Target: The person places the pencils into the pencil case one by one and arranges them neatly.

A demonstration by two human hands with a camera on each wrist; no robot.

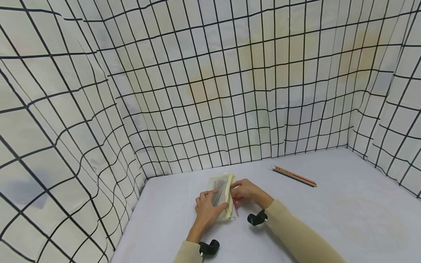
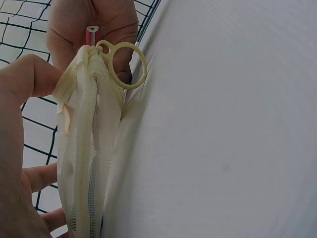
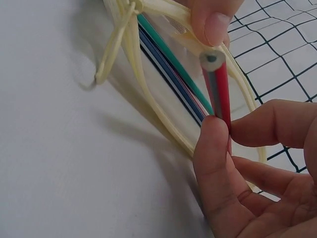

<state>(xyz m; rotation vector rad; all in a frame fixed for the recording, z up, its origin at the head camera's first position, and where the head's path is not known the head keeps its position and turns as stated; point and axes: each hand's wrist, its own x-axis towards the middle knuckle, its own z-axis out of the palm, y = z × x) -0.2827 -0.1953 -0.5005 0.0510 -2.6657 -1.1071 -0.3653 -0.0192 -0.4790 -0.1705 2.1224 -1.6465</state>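
Note:
A see-through mesh zip pouch (image 1: pixel 217 181) with cream edging lies tilted on the table, several pencils showing through its side. My left hand (image 1: pixel 208 208) grips it, the thumb at the cream edge and the fingers spread over the mesh. At the open side, my right hand (image 1: pixel 249 191) pinches a red pencil (image 3: pixel 222 94) between thumb and fingers. This pencil has a grey stripe, and its blunt end points out of the pouch. Green, blue and dark pencils (image 3: pixel 173 74) lie inside behind it. A cream ring-shaped zip pull (image 2: pixel 144 65) hangs at the pouch's end.
To the right of the pouch, a few more pencils (image 1: pixel 292 175) lie together on the white table (image 1: pixel 355 215). White walls (image 1: pixel 236 109) with a black grid enclose its back and sides. Each wrist carries a black camera (image 1: pixel 257 218).

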